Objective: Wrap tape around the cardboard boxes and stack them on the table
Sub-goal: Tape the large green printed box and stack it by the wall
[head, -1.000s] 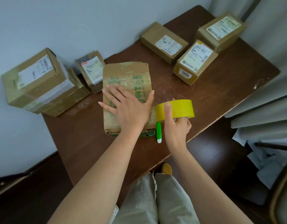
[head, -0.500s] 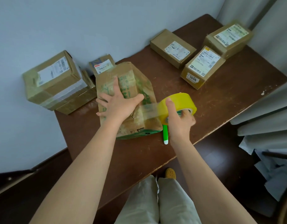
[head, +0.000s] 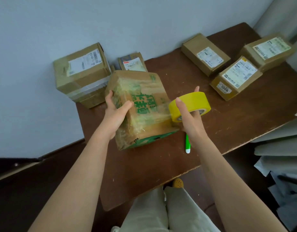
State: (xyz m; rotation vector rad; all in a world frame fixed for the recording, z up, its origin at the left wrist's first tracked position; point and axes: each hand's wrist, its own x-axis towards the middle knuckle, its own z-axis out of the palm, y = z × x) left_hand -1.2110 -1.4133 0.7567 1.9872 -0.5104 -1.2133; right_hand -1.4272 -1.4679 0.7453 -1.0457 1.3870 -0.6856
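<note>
Yellow tape roll (head: 190, 106) is sitting clasped in the right hand (head: 190, 121), the thumb lying across its outer band and the fingers curling round its far side and core. A clear strip of tape (head: 161, 113) is stretching left from the roll onto the green-printed cardboard box (head: 141, 108), which is standing tilted on the brown wooden table (head: 236, 118), near its middle. The left hand (head: 116, 113) is gripping the box's near left edge, thumb on the printed face and fingers wrapping onto the left side. A green and white pen (head: 187, 144) is lying on the table just beside the right wrist, at the box's near right corner. Far left, a large taped box (head: 81, 69) is resting on a flatter box (head: 92, 101) against the wall, with a small labelled parcel (head: 132, 63) just behind the tilted box. Far right, three labelled boxes are lying close together: one by the wall (head: 205, 54), one marked 1006 (head: 236, 77) and one at the corner (head: 268, 51).
</note>
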